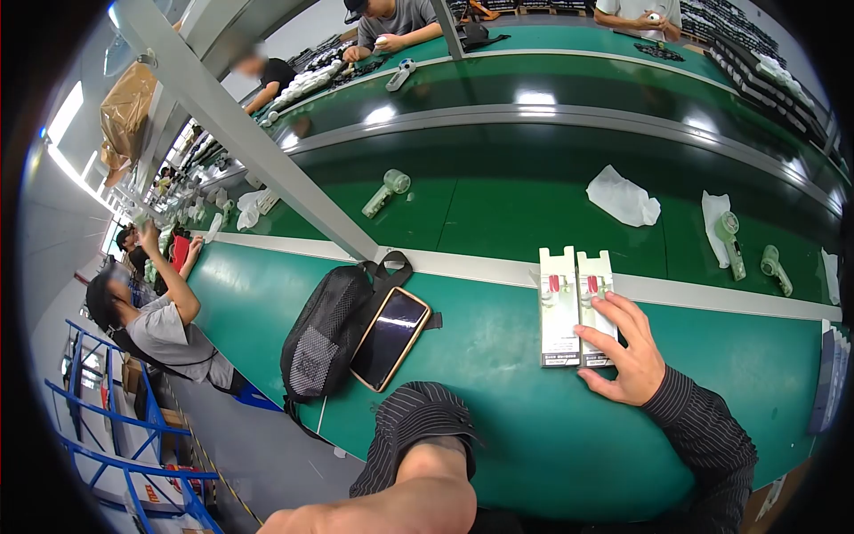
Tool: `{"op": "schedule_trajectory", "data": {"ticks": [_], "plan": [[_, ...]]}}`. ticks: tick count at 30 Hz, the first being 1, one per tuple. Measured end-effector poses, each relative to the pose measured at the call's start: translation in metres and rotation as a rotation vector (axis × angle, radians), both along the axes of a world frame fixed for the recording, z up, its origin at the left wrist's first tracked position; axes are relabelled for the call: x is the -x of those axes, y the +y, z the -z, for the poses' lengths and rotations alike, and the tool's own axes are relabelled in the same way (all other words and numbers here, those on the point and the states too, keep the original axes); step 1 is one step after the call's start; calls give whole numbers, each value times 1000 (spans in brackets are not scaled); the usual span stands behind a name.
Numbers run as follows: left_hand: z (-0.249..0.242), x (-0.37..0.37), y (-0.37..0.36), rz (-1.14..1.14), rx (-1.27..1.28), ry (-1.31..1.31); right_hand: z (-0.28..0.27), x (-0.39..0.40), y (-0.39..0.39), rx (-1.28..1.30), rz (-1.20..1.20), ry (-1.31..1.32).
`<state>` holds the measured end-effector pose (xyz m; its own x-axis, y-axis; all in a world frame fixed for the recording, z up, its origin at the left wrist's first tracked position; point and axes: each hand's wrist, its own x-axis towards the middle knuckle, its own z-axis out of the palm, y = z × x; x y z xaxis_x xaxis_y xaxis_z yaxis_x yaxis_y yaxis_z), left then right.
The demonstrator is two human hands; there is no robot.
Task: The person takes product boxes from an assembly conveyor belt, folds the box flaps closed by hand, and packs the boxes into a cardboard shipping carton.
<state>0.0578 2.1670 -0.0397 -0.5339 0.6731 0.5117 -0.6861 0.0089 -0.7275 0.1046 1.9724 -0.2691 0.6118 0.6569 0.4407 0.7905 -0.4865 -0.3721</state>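
Observation:
Two slim white boxes [559,325] with cut-out tops and a red-and-green picture stand side by side on the green table. My right hand [630,354] rests on the right-hand box [594,278], fingers spread over its face and thumb near its lower edge. Close to the camera at the bottom, my left hand [382,509] shows only in part, below a rolled striped sleeve; its fingers are out of view. A phone [390,340] in a tan-edged case leans on a black mesh bag [325,334] left of the boxes.
Light-green handheld fans [388,193] and white plastic wrappers [624,198] lie on the dark green conveyor beyond a pale rail. A grey post [258,151] crosses at left. Boxes [829,378] stand at the right edge. Several people work nearby; one [182,320] sits at left.

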Motion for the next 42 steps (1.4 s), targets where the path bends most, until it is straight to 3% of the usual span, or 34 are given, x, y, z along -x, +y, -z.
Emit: {"op": "schedule_trajectory", "data": {"ticks": [4,7,8,12,15,16,19,20,23,28,32,35,36,38,39,41,42], "plan": [[9,4,5,122,-86,-70,2,1,0,6,-1,3],[25,15,17,264,-400,92,0,0,1,8,1,-5],[24,15,17,257,-402,84,0,0,0,9,3,-4],[20,14,16,250,-392,105,0,0,0,14,-3,-9],[-4,1,5,-58,19,-163,1,1,2,16,6,-7],[-1,4,4,-57,21,-161,2,1,3,14,5,-9],[6,18,0,25,-267,300,0,1,0,22,13,-18],[7,15,0,27,-263,297,-1,1,-2,21,11,-12],[12,5,14,75,-238,-35,2,1,1,6,-4,-5],[6,4,17,-17,-169,-113,1,0,1,-6,-16,-20],[-7,-1,3,72,78,-393,3,1,0,-12,-2,-22],[-6,14,16,-11,-256,397,3,1,1,-2,7,-24],[-4,12,14,-17,-258,384,3,1,2,-4,4,-37],[-18,-8,2,8,-38,-341,3,2,1,-12,4,-15],[-20,-8,4,7,-39,-357,4,2,1,-14,3,-22],[-16,-9,16,101,-272,-443,4,0,0,-18,1,-29],[-3,-5,29,176,-600,-155,4,1,0,-16,2,-24]]}}
